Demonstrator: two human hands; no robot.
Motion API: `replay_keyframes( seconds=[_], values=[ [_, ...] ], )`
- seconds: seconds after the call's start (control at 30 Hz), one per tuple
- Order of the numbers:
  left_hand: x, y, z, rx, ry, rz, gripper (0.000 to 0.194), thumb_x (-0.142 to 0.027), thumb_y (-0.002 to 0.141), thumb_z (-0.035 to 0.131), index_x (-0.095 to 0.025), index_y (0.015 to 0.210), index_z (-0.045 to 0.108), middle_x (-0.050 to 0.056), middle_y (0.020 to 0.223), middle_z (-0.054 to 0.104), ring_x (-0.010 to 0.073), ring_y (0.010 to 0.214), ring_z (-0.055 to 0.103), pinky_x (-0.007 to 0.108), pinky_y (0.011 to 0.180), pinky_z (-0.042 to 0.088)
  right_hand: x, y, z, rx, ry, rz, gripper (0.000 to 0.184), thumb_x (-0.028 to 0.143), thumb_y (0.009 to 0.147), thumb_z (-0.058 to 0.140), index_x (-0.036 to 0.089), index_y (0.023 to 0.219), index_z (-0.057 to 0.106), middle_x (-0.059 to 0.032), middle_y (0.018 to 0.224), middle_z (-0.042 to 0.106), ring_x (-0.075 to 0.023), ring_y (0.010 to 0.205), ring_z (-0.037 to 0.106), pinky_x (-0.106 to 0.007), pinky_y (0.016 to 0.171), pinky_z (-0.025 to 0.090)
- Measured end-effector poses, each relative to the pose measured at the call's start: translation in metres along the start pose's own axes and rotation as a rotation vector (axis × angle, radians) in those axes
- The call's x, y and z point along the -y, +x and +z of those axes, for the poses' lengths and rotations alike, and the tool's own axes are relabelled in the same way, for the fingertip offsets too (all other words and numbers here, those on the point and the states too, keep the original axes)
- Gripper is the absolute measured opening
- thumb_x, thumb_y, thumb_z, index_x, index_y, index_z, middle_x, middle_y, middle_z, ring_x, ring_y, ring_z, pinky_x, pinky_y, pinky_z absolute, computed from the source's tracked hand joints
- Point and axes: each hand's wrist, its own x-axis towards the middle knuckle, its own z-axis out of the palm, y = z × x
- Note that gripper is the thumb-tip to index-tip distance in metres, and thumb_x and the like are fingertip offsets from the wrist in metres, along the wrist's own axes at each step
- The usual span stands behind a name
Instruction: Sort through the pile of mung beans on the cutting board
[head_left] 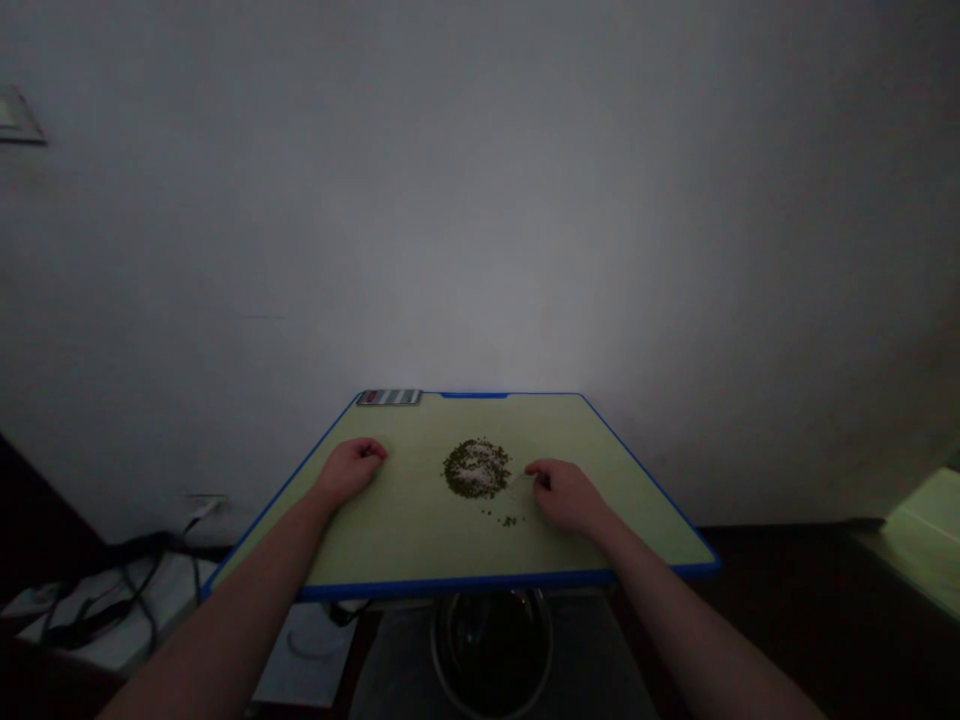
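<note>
From my remote feed: a blue-edged green table against a bare wall, the left hand resting loosely curled on it, the right hand pinched shut beside a pile of green beans mixed with white grains at mid-table. Sorting looks underway; picking strays needs fine fingertips.

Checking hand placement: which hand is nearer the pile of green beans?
Right. The right hand rests just right of the pile of green beans, beside the stray ones; the left hand lies farther off on its left.
</note>
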Motion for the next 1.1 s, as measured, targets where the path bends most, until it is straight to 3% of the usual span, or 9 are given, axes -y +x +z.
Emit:
replay_keyframes(
  seconds=[0.3, 0.47, 0.7, 1.1],
  values=[
    [0.006, 0.004, 0.001, 0.025, 0.001, -0.001, 0.019, -0.024, 0.059, 0.045, -0.017, 0.068, 0.059, -0.002, 0.053, 0.054, 0.0123, 0.050, 0.048, 0.023, 0.049, 0.036, -0.024, -0.003, -0.006, -0.108, -0.114, 0.166, 0.039, 0.011, 0.070, 0.041, 0.014, 0.105, 0.059, -0.0092, 0.091, 0.065, -0.0177, 0.083, 0.058, -0.026, 0.076, 0.038],
    [0.009, 0.006, 0.003, 0.010, -0.018, 0.013, 0.019, -0.024, 0.058, 0.045, -0.016, 0.067, 0.059, -0.001, 0.053, 0.054, 0.0124, 0.050, 0.048, 0.023, 0.049, 0.036, -0.031, -0.006, -0.012, -0.115, -0.042, 0.113, 0.035, 0.014, 0.071, 0.042, 0.014, 0.101, 0.060, -0.0086, 0.088, 0.065, -0.0167, 0.080, 0.058, -0.025, 0.074, 0.039],
    [0.005, 0.004, 0.002, 0.005, -0.009, -0.006, 0.018, -0.024, 0.057, 0.046, -0.016, 0.066, 0.060, -0.001, 0.054, 0.056, 0.0127, 0.052, 0.050, 0.023, 0.050, 0.037, -0.012, -0.003, 0.000, 0.015, 0.089, 0.001, 0.033, 0.015, 0.070, 0.043, 0.016, 0.097, 0.062, -0.0045, 0.079, 0.065, -0.0139, 0.073, 0.056, -0.024, 0.071, 0.039],
    [-0.001, 0.001, -0.001, 0.008, 0.009, -0.005, 0.018, -0.023, 0.057, 0.045, -0.016, 0.066, 0.060, -0.001, 0.053, 0.055, 0.0130, 0.053, 0.050, 0.023, 0.052, 0.037, 0.028, 0.011, 0.012, 0.132, 0.125, -0.217, 0.035, 0.013, 0.072, 0.042, 0.018, 0.101, 0.061, -0.0049, 0.102, 0.062, -0.0159, 0.093, 0.054, -0.026, 0.084, 0.036]
  ],
)
